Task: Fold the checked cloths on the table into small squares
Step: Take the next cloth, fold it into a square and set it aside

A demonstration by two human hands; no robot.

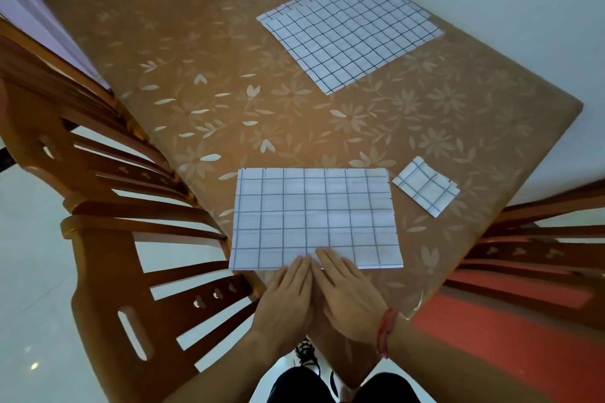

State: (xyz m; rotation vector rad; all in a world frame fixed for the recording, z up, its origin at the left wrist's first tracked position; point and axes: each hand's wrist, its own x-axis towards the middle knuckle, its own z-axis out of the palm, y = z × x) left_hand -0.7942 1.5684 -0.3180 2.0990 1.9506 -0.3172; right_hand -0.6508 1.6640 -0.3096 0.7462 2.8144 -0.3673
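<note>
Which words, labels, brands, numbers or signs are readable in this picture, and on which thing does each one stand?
No readable text anywhere in this view.
Near checked cloth: grid lines only, no writing.
Small folded square: grid lines only.
Far cloths: grid lines only.
Table cover: flower pattern, no words.
Wooden chairs: carved cut-outs, no label visible.
Red thread on the right wrist: no writing.

My left hand (288,298) and right hand (350,298) lie flat over the middle of the near cloth (314,216), at its front edge. That stretch and the table (196,59) edge beneath are hidden from me. I cannot count the layers in the far stack (350,29) by the table's right edge.
</note>
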